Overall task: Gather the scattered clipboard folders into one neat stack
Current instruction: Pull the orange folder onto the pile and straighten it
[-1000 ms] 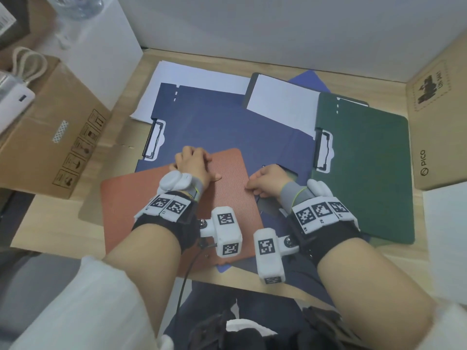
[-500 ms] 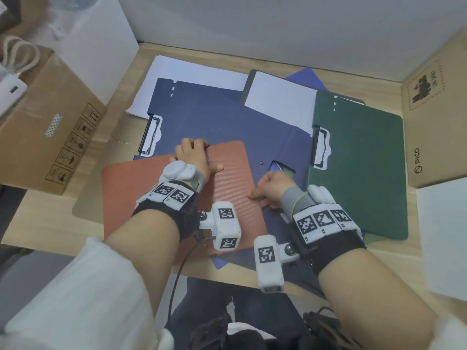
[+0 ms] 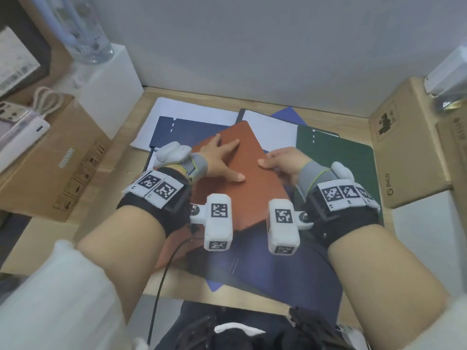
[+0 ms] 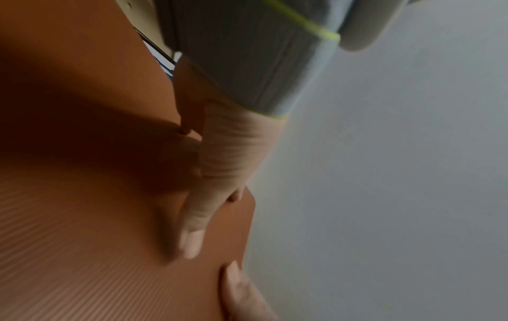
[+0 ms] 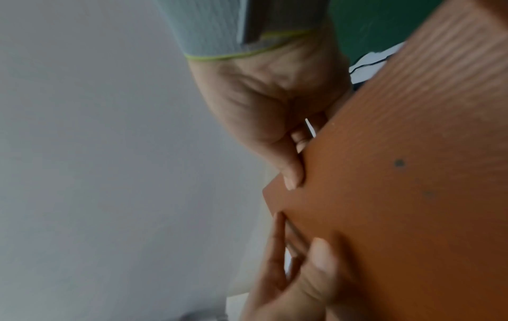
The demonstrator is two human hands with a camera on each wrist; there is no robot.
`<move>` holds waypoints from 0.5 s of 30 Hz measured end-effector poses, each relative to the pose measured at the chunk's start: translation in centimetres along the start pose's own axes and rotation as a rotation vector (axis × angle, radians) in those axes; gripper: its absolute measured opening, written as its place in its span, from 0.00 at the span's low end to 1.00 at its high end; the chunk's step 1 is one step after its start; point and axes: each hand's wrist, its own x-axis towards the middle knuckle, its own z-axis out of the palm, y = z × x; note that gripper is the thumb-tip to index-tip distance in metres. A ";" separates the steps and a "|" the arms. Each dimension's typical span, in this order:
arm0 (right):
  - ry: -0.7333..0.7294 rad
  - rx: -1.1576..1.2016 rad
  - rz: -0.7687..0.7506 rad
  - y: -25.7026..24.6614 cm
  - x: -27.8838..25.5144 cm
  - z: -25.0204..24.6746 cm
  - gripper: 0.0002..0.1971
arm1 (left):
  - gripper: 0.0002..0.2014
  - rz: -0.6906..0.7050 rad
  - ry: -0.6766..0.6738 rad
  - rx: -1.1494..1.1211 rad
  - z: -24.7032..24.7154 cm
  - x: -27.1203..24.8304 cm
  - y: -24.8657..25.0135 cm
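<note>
Change: orange folder [image 3: 242,178] now lifted and tilted, far corner raised toward the wall, where half a second ago lay flat on the blue folder [image 3: 275,271]; both hands shifted farther forward with it.
Head view, left hand [image 3: 222,160]: spread flat on the orange cover, fingers straight and fanned, thumb out to the right.
Head view, right hand [image 3: 283,162]: curled round the right edge of the orange folder, thumb on top.
Head view, other folders: green folder [image 3: 353,168] flat on the wooden surface [image 3: 48,238] to the right; blue one beneath, overhanging the near edge; white sheets [image 3: 192,109] under the far end.
Left wrist view: left hand [image 4: 219,165] pressed on the ribbed orange cover [image 4: 82,239], fingers [image 4: 192,228] straight; another fingertip at the bottom edge.
Right wrist view: right hand [image 5: 272,104] pinching the orange edge [image 5: 384,173], thumb on top, fingers tucked under; left hand's fingers [image 5: 316,271] flat on the cover below.
</note>
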 end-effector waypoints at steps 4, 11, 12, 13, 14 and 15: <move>0.088 0.149 -0.029 -1.3 -0.4 -0.9 0.10 | 0.59 0.205 -0.083 0.166 -0.2 -0.5 1.2; 0.085 0.710 -0.033 -2.3 -1.2 -1.4 0.07 | 0.49 0.266 0.138 0.158 1.0 -0.3 -0.1; 0.079 0.774 -0.039 -2.5 -1.2 -1.4 0.07 | 0.40 0.321 0.248 0.051 0.8 0.0 -0.4; 0.074 0.821 -0.050 -2.6 -1.2 -1.4 0.07 | 0.34 0.366 0.358 -0.055 0.5 0.1 -0.4; 0.067 0.844 -0.069 -2.7 -1.1 -1.5 0.06 | 0.31 0.388 0.453 -0.146 0.0 0.2 -0.4; 0.061 0.848 -0.096 -2.9 -1.2 -1.5 0.05 | 0.28 0.397 0.521 -0.216 -0.6 0.1 -0.1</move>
